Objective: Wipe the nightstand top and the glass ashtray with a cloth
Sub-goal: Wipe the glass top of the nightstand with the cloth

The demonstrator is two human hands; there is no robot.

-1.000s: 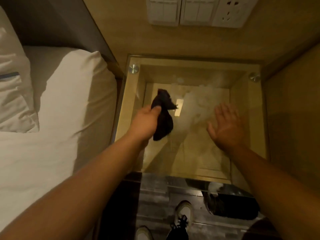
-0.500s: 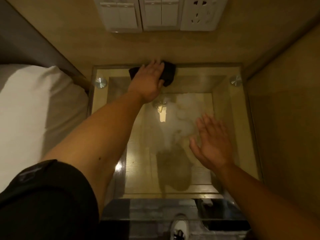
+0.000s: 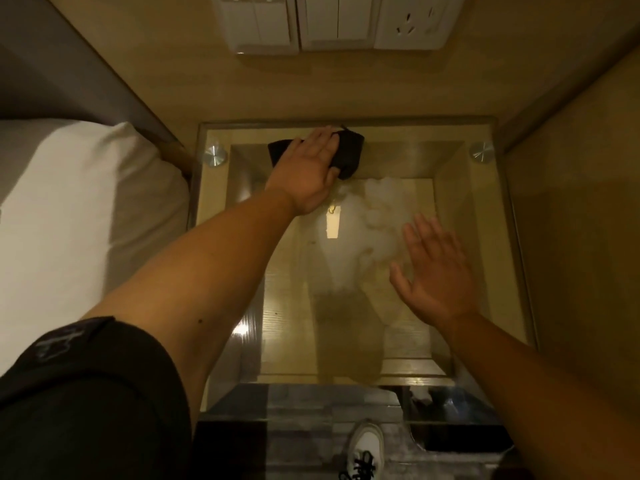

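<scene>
Cloth [image 3: 348,154]: the dark cloth lay flat at the far edge of the nightstand's glass top [image 3: 481,237], just right of the far-left metal stud [image 3: 214,155]. Its long axis ran left to right along the back wall, one end poking out left of your wrist, the other right of your fingers. Your left hand [image 3: 308,171] lay palm-down on the cloth with fingers extended, pressing rather than pinching it. Your right hand [image 3: 434,271] hovered fully spread and empty over the glass, nearer you than the stud and well to its right, beside a hazy white smear [image 3: 370,216].

Compared with half a second earlier, the cloth and both hands kept nearly the same places. A second before, the cloth hung bunched from your left hand.
</scene>
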